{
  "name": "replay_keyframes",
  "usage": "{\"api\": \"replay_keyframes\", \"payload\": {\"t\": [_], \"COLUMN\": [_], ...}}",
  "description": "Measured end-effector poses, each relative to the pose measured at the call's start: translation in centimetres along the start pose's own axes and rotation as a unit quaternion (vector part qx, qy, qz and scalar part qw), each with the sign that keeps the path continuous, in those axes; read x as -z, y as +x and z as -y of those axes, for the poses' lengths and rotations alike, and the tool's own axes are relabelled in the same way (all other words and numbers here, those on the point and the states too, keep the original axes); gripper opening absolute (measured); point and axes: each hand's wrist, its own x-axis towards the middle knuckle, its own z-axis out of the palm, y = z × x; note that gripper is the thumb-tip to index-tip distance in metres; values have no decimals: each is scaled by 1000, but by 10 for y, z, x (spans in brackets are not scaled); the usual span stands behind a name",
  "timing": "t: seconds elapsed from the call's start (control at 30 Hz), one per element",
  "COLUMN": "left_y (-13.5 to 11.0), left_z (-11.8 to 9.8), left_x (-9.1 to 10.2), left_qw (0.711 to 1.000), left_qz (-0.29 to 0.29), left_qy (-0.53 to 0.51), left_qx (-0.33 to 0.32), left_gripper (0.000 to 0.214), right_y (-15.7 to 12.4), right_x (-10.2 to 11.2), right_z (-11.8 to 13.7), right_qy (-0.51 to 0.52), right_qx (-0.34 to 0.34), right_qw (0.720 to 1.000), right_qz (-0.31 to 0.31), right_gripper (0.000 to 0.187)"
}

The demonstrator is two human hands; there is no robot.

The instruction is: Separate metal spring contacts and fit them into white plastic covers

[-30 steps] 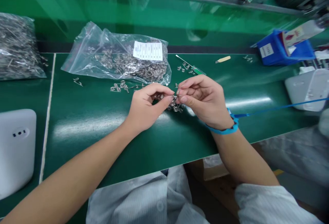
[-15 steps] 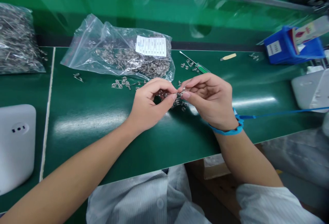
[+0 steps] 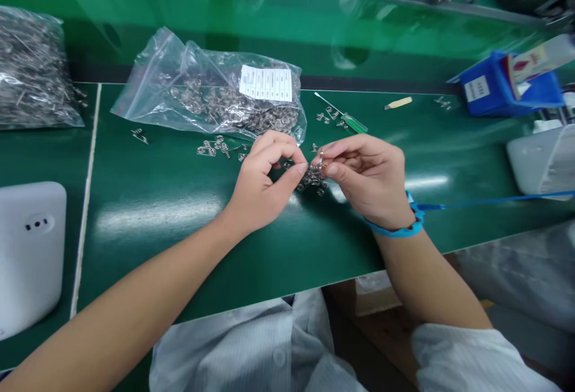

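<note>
My right hand (image 3: 371,176), a blue band round its wrist, pinches a small coiled metal spring (image 3: 321,158) between thumb and fingertips. Close by on its left, the thumb and forefinger of my left hand (image 3: 265,185) are pressed together; whatever they grip is too small to make out. Below the fingertips a small pile of metal springs (image 3: 312,179) lies on the green table, partly hidden by my hands. More loose springs (image 3: 213,146) are scattered to the left of my left hand.
Behind my hands lies a clear zip bag of springs (image 3: 265,116) with a white label. A green-handled screwdriver (image 3: 353,122), a yellow-handled blade (image 3: 399,102) and a blue bin (image 3: 483,92) stand farther right. On the left are another filled bag (image 3: 31,74) and a white plastic housing (image 3: 31,260).
My fingertips have drawn slightly apart, and the pile beneath shows more. The spring in my right hand now stands more upright. The whole view has shifted a little.
</note>
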Motion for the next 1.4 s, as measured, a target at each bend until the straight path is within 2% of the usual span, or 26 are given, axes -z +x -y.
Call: {"api": "replay_keyframes", "payload": {"t": [0.17,0.33,0.53,0.67,0.77,0.9,1.03,1.27,1.4], "left_y": [-1,-3,-3,-6,-7,-6,-5,-6,-6], "left_z": [-2,-4,0,-2,-7,-9,-6,-6,-6], "left_x": [-1,-3,-2,0,-1,-4,-4,-3,-2], "left_qw": [1000,998,993,982,977,977,973,963,964], "left_qz": [4,-14,-44,-60,-25,32,-3,-31,-33], "left_qy": [21,54,108,162,177,165,182,220,221], "left_qx": [-10,-24,-37,-75,-115,-134,-142,-149,-144], "left_gripper": [16,17,13,11,16,21,5,4,5], "right_y": [1,0,1,0,-1,-2,-2,1,4], "right_x": [0,-2,-3,-3,-2,0,0,-3,-1], "right_z": [4,6,4,6,6,6,5,6,10], "right_qy": [-22,-17,48,61,81,106,102,81,109], "right_qx": [32,17,-15,-18,-20,-12,-7,-7,-27], "right_qw": [999,999,999,998,995,991,992,996,992], "right_qz": [17,22,1,16,54,78,77,36,56], "right_gripper": [38,23,15,13,13,12,12,20,17]}}
